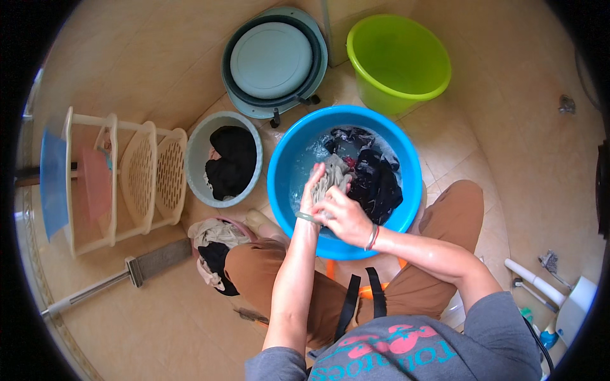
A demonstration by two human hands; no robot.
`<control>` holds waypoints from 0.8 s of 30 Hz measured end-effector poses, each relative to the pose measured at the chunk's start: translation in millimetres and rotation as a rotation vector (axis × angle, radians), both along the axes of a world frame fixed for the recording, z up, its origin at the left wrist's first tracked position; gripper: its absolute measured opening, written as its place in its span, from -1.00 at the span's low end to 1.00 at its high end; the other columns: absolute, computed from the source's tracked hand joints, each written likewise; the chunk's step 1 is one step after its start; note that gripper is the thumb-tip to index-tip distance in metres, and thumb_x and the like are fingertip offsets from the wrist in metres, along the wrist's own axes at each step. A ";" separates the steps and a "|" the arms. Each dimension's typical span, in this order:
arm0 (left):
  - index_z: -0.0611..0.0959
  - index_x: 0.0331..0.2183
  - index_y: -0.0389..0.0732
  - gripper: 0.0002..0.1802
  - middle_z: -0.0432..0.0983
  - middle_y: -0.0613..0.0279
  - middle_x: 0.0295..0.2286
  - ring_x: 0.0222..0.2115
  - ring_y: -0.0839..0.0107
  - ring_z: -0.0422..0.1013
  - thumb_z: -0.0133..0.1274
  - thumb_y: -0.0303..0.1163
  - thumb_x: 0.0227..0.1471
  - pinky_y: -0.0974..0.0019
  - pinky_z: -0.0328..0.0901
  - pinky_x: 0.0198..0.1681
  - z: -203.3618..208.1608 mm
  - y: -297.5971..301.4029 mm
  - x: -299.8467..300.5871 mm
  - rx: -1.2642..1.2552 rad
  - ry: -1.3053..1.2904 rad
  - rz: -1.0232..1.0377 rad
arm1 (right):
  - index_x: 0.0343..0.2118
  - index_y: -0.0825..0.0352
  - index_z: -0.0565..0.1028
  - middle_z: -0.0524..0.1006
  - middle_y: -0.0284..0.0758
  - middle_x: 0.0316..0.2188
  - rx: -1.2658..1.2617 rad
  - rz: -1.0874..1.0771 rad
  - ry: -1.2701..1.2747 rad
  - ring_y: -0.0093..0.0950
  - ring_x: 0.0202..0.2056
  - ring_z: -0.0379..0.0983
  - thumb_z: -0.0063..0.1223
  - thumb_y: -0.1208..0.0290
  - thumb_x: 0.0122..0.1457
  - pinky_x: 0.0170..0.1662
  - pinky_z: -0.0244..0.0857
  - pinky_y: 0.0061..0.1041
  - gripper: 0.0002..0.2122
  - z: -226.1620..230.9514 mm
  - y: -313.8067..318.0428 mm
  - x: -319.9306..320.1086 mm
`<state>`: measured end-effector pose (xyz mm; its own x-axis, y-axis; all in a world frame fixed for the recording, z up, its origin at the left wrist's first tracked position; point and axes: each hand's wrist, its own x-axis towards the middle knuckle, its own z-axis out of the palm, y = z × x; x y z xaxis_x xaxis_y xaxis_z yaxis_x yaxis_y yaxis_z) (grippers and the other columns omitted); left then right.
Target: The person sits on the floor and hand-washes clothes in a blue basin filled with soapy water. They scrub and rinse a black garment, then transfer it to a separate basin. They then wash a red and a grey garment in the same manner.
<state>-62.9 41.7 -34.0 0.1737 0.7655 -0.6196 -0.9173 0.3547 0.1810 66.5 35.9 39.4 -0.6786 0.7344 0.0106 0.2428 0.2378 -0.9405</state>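
A blue basin (279, 136) in front of me holds soapy water, and dark wet clothes (378, 178) lie in its right half. Above the water I have a bunched light-grey cloth (330, 178) between my hands. My left hand (311, 188) holds the cloth against its palm, its fingers pointing up and away; a pale green bangle circles the wrist. From the right, my right hand (346, 216) presses on the same cloth with bent fingers, crossing close to the left wrist. The cloth partly hides the fingertips of both hands.
Left of the basin is a pale tub (192, 171) with black clothing (234, 162). Behind stand a folded blue-grey basin (318, 32) and a green bucket (356, 60). A cream shelf rack (121, 238), a mop (159, 260) and a clothes pile (213, 235) are at left.
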 end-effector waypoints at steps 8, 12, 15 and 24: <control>0.55 -0.16 -0.18 -0.60 0.55 0.21 -0.33 -0.36 0.35 0.46 -0.11 -0.09 0.14 0.33 0.36 -0.29 -15.4 -6.6 27.1 -0.185 0.654 0.035 | -0.50 0.19 0.52 0.44 -0.26 -0.43 0.480 -0.165 -0.194 -0.29 -0.54 0.48 -0.02 0.29 0.09 -0.51 0.39 -0.35 -0.86 -55.5 22.1 -5.1; 0.59 -0.21 -0.43 -0.52 0.55 0.12 -0.27 -0.27 0.39 0.46 -0.02 -0.15 0.05 0.32 0.34 -0.21 -10.6 -12.7 51.3 -0.457 0.861 0.179 | -0.53 0.24 0.50 0.50 -0.20 -0.55 0.068 -0.337 -0.406 -0.21 -0.49 0.51 -0.13 0.28 0.17 -0.44 0.40 -0.20 -0.77 -87.8 51.9 2.0; 0.59 -0.24 -0.39 -0.54 0.55 0.17 -0.30 -0.32 0.36 0.47 -0.03 -0.12 0.06 0.27 0.35 -0.26 -28.7 -15.2 39.6 -0.441 0.863 0.131 | -0.53 0.29 0.47 0.46 -0.16 -0.54 0.263 -0.268 -0.285 -0.13 -0.50 0.45 -0.06 0.28 0.15 -0.42 0.35 -0.17 -0.78 -91.1 40.0 -2.3; 0.61 -0.23 -0.32 -0.42 0.55 0.16 -0.32 -0.29 0.42 0.42 -0.09 0.07 0.14 0.32 0.30 -0.17 0.0 -10.8 48.7 -0.312 0.891 0.175 | -0.44 0.25 0.46 0.51 -0.06 -0.47 0.069 -0.262 -0.492 -0.06 -0.44 0.49 -0.13 0.21 0.20 -0.41 0.37 -0.12 -0.77 -107.2 60.1 7.3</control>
<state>-14.2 30.8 -33.9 -0.5610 0.5139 -0.6490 -0.5329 0.3758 0.7582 73.8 96.0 -67.8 -0.4103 0.8881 -0.2073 0.7082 0.1671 -0.6860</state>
